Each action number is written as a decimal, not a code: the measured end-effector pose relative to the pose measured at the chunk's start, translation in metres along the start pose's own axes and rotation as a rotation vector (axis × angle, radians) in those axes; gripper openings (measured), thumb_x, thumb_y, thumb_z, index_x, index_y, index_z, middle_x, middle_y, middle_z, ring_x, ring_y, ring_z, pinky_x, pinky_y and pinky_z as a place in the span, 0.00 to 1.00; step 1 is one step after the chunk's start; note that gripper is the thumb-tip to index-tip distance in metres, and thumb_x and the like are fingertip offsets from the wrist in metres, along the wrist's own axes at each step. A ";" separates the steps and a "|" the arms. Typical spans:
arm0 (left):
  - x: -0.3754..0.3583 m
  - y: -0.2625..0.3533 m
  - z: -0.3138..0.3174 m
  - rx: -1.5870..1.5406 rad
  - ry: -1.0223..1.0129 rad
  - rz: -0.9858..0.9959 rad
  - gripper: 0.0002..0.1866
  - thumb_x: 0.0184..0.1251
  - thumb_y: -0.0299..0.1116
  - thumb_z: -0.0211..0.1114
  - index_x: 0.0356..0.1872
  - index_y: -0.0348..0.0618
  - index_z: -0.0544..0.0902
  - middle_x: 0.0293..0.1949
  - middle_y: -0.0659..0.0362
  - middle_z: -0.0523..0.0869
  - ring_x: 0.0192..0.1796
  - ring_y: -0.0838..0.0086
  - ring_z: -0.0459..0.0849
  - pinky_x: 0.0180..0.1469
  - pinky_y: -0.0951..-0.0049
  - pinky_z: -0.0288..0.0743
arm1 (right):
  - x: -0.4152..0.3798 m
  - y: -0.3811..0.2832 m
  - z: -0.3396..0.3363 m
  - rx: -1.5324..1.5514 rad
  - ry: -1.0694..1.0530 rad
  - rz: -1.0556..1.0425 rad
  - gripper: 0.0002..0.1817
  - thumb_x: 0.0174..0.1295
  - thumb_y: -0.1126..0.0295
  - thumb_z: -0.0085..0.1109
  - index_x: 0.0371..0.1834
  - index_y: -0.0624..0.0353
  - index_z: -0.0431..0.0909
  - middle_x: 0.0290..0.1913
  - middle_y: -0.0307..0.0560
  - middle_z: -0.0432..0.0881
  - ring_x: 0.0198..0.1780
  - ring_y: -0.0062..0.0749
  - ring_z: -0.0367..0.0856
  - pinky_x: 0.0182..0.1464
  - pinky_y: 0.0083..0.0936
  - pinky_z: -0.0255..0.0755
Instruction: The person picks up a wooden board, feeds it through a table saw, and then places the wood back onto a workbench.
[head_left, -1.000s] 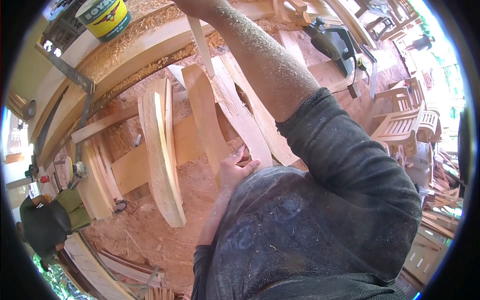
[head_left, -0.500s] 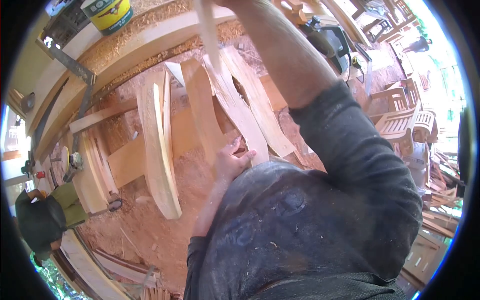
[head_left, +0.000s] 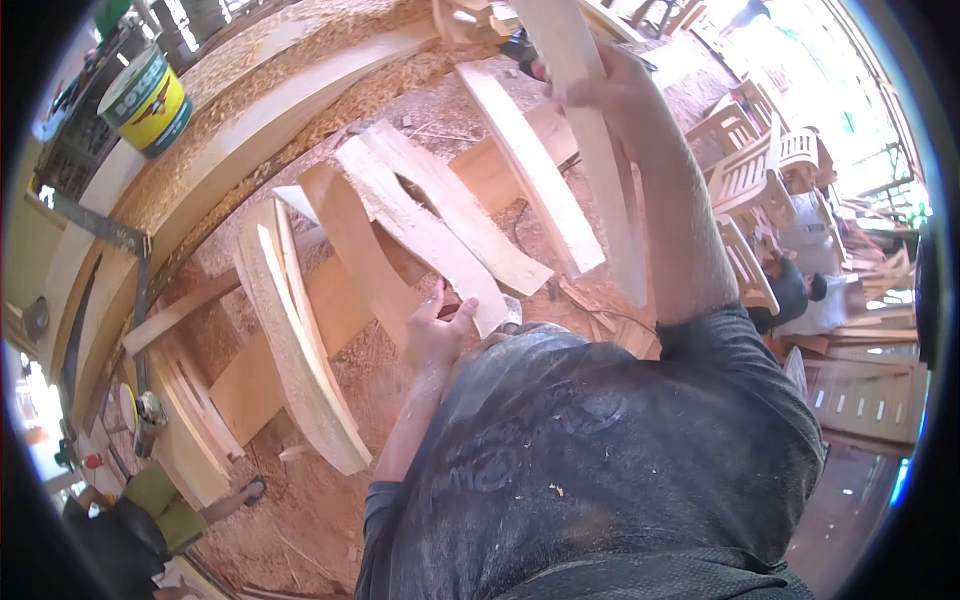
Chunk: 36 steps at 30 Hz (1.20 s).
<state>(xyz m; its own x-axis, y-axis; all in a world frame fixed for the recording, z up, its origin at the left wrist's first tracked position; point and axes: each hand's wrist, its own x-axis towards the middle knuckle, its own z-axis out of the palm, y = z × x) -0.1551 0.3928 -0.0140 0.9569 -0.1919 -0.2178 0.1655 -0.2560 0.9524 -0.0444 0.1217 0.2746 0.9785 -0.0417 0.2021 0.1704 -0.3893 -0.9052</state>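
Observation:
My right hand (head_left: 612,82) is closed around a long, pale wooden board (head_left: 592,150), held raised and tilted at the upper right. My left hand (head_left: 440,328) grips the near end of a curved wooden plank (head_left: 428,232), close to my shirt. Beside that plank lie a second curved plank (head_left: 462,210) with a dark gap at its edge and a browner curved board (head_left: 352,235). A straight pale timber (head_left: 530,170) rests further right, just left of the raised board. To the left lies a thick curved timber piece (head_left: 295,335).
Wide flat boards (head_left: 250,398) lie crosswise under the planks. A yellow-green paint can (head_left: 147,100) stands on a shavings-covered beam (head_left: 300,95). One person (head_left: 115,530) is at lower left, another (head_left: 790,292) at right near wooden chairs (head_left: 750,190).
My right hand has swung the pale board rightward and nearer, away from the planks. The straight timber now shows beside the curved planks. My view has shifted; my left hand keeps its grip.

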 end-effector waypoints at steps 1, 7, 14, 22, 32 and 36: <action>0.001 -0.003 0.001 -0.011 0.007 0.003 0.42 0.66 0.41 0.79 0.73 0.24 0.73 0.49 0.48 0.93 0.49 0.71 0.92 0.54 0.72 0.84 | -0.012 0.008 -0.009 -0.019 0.026 0.035 0.28 0.51 0.72 0.66 0.59 0.69 0.83 0.46 0.48 0.87 0.46 0.26 0.85 0.54 0.28 0.80; 0.002 -0.007 0.010 -0.119 0.044 0.049 0.39 0.65 0.40 0.79 0.72 0.25 0.75 0.48 0.51 0.93 0.47 0.72 0.93 0.52 0.72 0.84 | -0.076 0.070 -0.066 0.075 0.131 0.180 0.34 0.52 0.78 0.64 0.68 0.67 0.80 0.49 0.46 0.86 0.46 0.26 0.84 0.52 0.25 0.79; 0.009 -0.026 0.008 -0.074 0.130 0.016 0.34 0.64 0.26 0.76 0.72 0.26 0.76 0.56 0.56 0.89 0.54 0.76 0.87 0.57 0.75 0.80 | -0.113 0.146 -0.153 0.191 0.135 0.174 0.36 0.50 0.82 0.62 0.69 0.67 0.79 0.52 0.43 0.85 0.49 0.24 0.82 0.53 0.25 0.78; 0.002 0.077 0.140 0.532 0.747 0.172 0.24 0.66 0.33 0.73 0.61 0.32 0.86 0.51 0.42 0.92 0.50 0.57 0.92 0.50 0.62 0.85 | -0.131 0.222 -0.283 0.340 0.071 0.099 0.34 0.51 0.80 0.63 0.68 0.67 0.78 0.53 0.44 0.87 0.51 0.26 0.84 0.56 0.28 0.80; 0.052 0.208 0.313 0.242 -0.040 0.358 0.58 0.54 0.49 0.86 0.80 0.31 0.63 0.71 0.38 0.78 0.71 0.57 0.82 0.67 0.60 0.80 | -0.019 0.183 -0.246 0.765 -0.129 -0.075 0.26 0.60 0.74 0.69 0.62 0.69 0.79 0.54 0.53 0.88 0.50 0.35 0.90 0.57 0.33 0.84; 0.075 0.211 0.316 0.435 0.332 0.578 0.62 0.52 0.42 0.87 0.84 0.37 0.55 0.68 0.36 0.79 0.66 0.51 0.84 0.66 0.56 0.79 | 0.036 0.144 -0.208 0.924 -0.248 -0.121 0.24 0.64 0.71 0.70 0.61 0.70 0.78 0.52 0.55 0.89 0.48 0.37 0.91 0.54 0.36 0.86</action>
<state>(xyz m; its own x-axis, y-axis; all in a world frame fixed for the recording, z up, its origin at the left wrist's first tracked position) -0.1235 0.0253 0.1030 0.8952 -0.1328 0.4254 -0.4215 -0.5625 0.7113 -0.0092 -0.1274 0.2297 0.9271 0.1881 0.3242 0.1920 0.5045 -0.8418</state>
